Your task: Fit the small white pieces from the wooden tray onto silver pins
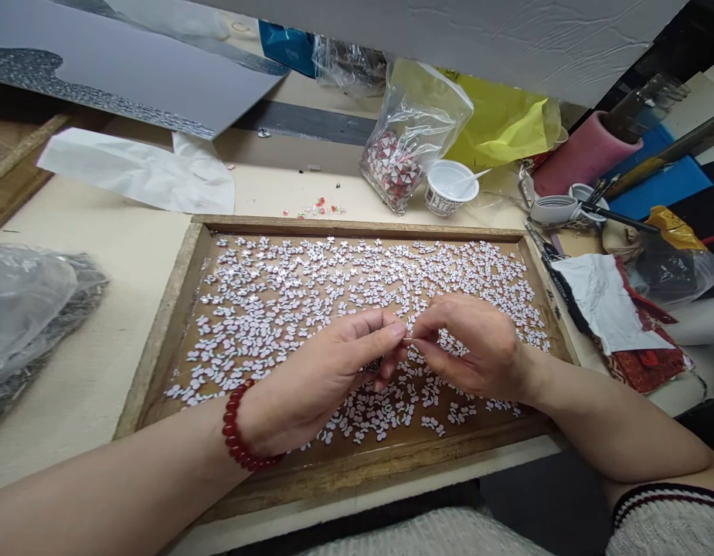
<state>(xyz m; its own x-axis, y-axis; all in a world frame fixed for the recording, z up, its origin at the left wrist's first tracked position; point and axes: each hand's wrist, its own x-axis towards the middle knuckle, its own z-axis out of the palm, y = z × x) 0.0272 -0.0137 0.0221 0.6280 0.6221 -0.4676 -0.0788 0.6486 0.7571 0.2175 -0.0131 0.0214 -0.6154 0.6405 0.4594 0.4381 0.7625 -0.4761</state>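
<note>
Over a wooden-framed tray (177,270), my left hand (339,355) and my right hand (473,340) come together, fingertips nearly touching. A thin, wire-like piece (411,339) spans the small gap between them, and each hand pinches at one end of it. Some small dark metallic bits (372,364) show under the curled fingers of my left hand; their kind is hard to make out. Spread across the tray below are many small white, cherry-shaped pieces (258,332) with coloured edges. A red bead bracelet (235,425) circles my left wrist.
Behind the tray stand a clear bag of red-and-white pieces (392,166) and a white cup (450,189) with a spoon. Small coloured beads (321,207) lie nearby. A plastic bag (32,309) is at left; a red pouch (652,363) and pens (617,216) are at right.
</note>
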